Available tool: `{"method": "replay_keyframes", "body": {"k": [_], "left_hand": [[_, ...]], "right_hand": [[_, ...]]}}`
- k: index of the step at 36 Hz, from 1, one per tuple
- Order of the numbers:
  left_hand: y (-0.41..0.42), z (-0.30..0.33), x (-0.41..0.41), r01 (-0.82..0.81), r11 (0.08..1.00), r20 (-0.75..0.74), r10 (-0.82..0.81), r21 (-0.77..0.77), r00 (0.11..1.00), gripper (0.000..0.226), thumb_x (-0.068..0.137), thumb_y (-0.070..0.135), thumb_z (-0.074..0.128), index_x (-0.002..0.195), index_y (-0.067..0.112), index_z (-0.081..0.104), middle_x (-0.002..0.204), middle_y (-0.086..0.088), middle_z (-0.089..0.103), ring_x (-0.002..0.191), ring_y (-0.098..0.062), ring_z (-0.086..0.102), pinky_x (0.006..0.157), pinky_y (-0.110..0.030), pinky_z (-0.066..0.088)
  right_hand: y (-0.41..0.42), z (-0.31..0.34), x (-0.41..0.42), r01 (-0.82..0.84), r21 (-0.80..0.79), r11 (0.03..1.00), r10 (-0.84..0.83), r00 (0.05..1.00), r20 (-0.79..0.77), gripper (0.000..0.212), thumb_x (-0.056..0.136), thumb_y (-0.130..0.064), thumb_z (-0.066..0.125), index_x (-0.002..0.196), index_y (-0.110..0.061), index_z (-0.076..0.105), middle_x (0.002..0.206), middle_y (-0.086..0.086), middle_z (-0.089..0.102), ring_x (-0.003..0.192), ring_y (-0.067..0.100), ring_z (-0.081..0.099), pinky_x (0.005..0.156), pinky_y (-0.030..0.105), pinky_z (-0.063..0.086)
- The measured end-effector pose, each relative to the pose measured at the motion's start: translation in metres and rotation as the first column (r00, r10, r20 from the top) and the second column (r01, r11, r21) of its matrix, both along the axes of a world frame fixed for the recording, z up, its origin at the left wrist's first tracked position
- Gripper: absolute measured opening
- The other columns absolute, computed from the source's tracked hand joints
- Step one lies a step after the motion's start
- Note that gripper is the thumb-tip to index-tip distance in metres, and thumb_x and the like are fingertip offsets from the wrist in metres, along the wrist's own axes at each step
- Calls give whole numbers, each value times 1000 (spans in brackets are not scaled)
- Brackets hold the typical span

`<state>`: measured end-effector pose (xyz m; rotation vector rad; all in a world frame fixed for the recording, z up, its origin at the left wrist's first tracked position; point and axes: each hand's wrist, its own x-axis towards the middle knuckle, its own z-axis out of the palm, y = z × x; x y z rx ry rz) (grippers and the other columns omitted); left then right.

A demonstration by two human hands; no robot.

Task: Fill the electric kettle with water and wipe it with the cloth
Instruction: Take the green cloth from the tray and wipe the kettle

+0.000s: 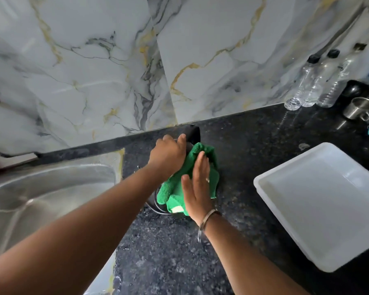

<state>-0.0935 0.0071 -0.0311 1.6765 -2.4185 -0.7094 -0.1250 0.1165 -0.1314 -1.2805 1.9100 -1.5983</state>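
The electric kettle (193, 134) stands on the dark granite counter (243, 145) near the marble wall; only its black handle top and base rim show. My left hand (168, 154) is closed around the kettle's top by the handle. A green cloth (179, 188) is draped over the kettle's side. My right hand (197, 186) lies flat with fingers extended, pressing the cloth against the kettle. Most of the kettle body is hidden by both hands and the cloth.
A steel sink (47, 188) lies to the left. A white plastic tray (324, 201) sits on the right of the counter. Clear bottles (311, 86), a steel cup (359, 108) and a dark pot stand at the back right.
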Motion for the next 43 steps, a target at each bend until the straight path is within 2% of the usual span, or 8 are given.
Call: {"method": "replay_keyframes", "body": {"k": [9, 12, 16, 20, 29, 33, 37, 43], "left_hand": [[-6, -2, 12, 99, 995, 203, -94, -13, 975, 64, 108, 51, 26, 129, -2, 54, 123, -31, 56, 115, -47, 55, 92, -48, 45], [-23, 4, 10, 150, 987, 307, -128, -50, 943, 71, 102, 64, 28, 94, 2, 63, 113, -26, 67, 95, -39, 62, 76, -38, 45], [-43, 13, 8, 404, 898, 290, -346, -171, 892, 93, 97, 72, 28, 160, 5, 15, 166, -21, 24, 152, -40, 26, 119, -52, 30], [-56, 1, 11, 688, 716, 27, -690, -121, 723, 70, 106, 48, 28, 163, 10, 10, 170, -12, 17, 159, -23, 4, 129, -44, 10], [-63, -19, 9, 621, 768, -130, -640, -160, 757, 79, 100, 57, 19, 161, 7, 22, 147, -10, 54, 144, -26, 39, 121, -47, 28], [-61, -21, 8, 578, 802, -198, -598, -153, 777, 79, 100, 59, 20, 160, 8, 26, 136, -10, 58, 134, -26, 48, 116, -49, 34], [-54, -25, 11, 412, 907, -365, -415, -91, 833, 87, 97, 65, 21, 154, 2, 39, 147, -11, 54, 142, -22, 42, 120, -46, 30], [-40, -31, 12, 164, 969, -440, -231, -185, 868, 80, 100, 60, 18, 156, 4, 34, 113, -9, 60, 119, -27, 52, 100, -31, 32]], "right_hand": [[-17, -37, -52, -97, 176, 979, -46, 744, 667, 44, 107, -25, 29, 137, 2, 47, 128, 18, 61, 125, 37, 53, 105, 47, 44], [-13, -23, -54, -57, 134, 989, -39, 779, 625, 38, 107, -9, 27, 137, 7, 43, 135, 34, 51, 128, 44, 47, 110, 57, 35], [-15, 1, -49, -111, 25, 994, 83, 859, 505, 42, 107, -15, 31, 148, -4, 32, 153, 13, 36, 140, 12, 35, 114, 22, 28], [-30, 28, -48, -195, -81, 978, 211, 911, 354, 43, 101, -22, 35, 144, -21, 37, 146, -11, 43, 138, 2, 37, 111, 17, 30], [-27, -27, -54, -100, 17, 995, 70, 796, 601, 37, 109, -18, 22, 132, -13, 50, 137, 13, 51, 123, 2, 53, 104, 19, 40], [-21, -30, -54, -93, 127, 988, -30, 680, 733, 42, 108, -22, 23, 140, -6, 44, 143, 18, 49, 134, 27, 44, 116, 46, 30], [-9, 5, -30, -4, 80, 997, -41, 834, 550, 44, 108, -20, 22, 148, -2, 27, 155, 15, 31, 145, 23, 27, 120, 44, 19], [23, 28, 35, -34, -73, 997, 56, 941, 334, 78, 89, -76, 11, 151, -28, 6, 162, -12, -8, 148, 8, -12, 120, 24, -5]]}}
